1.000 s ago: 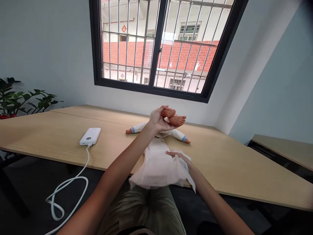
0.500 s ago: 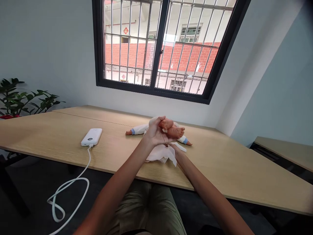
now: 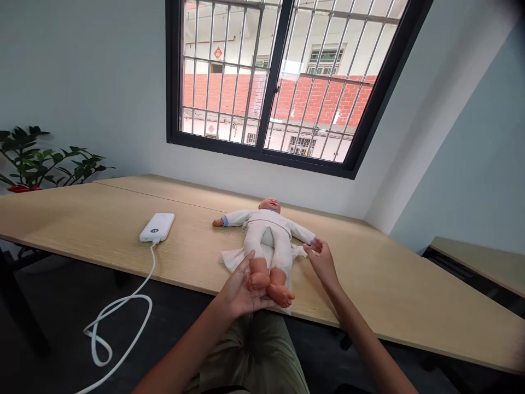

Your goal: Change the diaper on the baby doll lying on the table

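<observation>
A baby doll in white clothes with blue cuffs lies on its back, head towards the window and bare feet towards me. My left hand holds its feet from below, thumb up beside one shin and fingers spread under the heels. Beneath the legs lies a thin white cloth, its edges showing on both sides. My right hand is beside the doll's hand at the right, close to the cloth's right edge, thumb and fingers apart. The fingers under the feet are partly hidden.
A white power bank lies on the wooden table at the left, its white cable hanging over the front edge in loops. A potted plant stands far left. A barred window is behind the table.
My left hand has lowered the doll's legs from raised to stretched out towards me. My right hand has come out from under them to the right. The cloth now lies flatter beneath the doll.
</observation>
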Tool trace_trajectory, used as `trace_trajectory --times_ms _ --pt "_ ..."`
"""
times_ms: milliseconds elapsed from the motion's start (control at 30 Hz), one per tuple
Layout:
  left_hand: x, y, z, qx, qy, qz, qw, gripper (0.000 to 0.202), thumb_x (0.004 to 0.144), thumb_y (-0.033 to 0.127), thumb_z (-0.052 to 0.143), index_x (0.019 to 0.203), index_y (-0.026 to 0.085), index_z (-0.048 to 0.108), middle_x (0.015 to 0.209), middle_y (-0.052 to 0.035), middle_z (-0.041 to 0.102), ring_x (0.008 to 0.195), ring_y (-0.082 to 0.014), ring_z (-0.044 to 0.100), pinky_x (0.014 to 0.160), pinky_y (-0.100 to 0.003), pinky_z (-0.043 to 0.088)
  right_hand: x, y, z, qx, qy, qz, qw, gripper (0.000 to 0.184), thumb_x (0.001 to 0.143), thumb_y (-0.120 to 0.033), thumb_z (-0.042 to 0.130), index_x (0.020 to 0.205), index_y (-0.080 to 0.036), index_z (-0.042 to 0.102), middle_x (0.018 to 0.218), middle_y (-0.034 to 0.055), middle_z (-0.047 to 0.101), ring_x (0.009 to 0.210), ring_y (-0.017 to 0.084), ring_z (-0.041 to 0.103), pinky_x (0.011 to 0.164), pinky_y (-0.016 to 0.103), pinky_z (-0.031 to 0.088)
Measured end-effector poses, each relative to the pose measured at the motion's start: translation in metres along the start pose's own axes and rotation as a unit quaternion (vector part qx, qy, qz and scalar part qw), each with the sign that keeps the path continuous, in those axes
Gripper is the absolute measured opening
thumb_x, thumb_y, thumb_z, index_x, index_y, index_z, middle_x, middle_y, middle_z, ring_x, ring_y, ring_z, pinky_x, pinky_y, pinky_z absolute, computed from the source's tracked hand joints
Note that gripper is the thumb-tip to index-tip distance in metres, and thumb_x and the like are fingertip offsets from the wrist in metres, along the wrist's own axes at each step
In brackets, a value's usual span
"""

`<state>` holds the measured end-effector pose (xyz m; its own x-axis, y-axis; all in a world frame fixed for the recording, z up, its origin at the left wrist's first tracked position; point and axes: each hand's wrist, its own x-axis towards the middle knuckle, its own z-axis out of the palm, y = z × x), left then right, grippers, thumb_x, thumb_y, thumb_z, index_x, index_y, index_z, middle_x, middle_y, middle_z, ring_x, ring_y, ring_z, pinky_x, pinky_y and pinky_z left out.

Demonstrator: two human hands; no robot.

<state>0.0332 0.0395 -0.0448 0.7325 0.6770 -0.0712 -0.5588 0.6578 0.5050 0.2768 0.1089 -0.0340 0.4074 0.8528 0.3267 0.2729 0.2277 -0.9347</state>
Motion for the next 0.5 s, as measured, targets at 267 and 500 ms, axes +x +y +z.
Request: trace_trajectory --times_ms 267,500 --pt "-0.021 0.016 0.0 0.148 0.181 0.144 0.962 0.043 0.087 0.038 0.062 0.119 0.016 0.045 0.091 -0.0066 0.064 0.075 -0.0213 0.068 0.075 -0.036 0.054 -0.053 -0.037 0.03 -0.119 -0.346 -0.248 0.897 0.031 0.095 -0.039 0.047 0.115 -0.027 0.069 0.107 0.0036 0.072 0.102 0.022 0.064 0.106 0.038 0.038" --pt "-0.008 0.05 -0.026 0.43 0.226 0.3 0.821 0.084 0.059 0.015 0.083 0.133 0.025 0.044 0.112 -0.0081 0.06 0.104 -0.0253 0.06 0.094 -0.032 0.045 -0.042 -0.038 0.033 -0.234 -0.373 -0.302 0.846 0.038 0.099 -0.037 0.036 0.108 -0.025 0.071 0.077 0.0035 0.07 0.092 0.024 0.063 0.11 0.043 0.031"
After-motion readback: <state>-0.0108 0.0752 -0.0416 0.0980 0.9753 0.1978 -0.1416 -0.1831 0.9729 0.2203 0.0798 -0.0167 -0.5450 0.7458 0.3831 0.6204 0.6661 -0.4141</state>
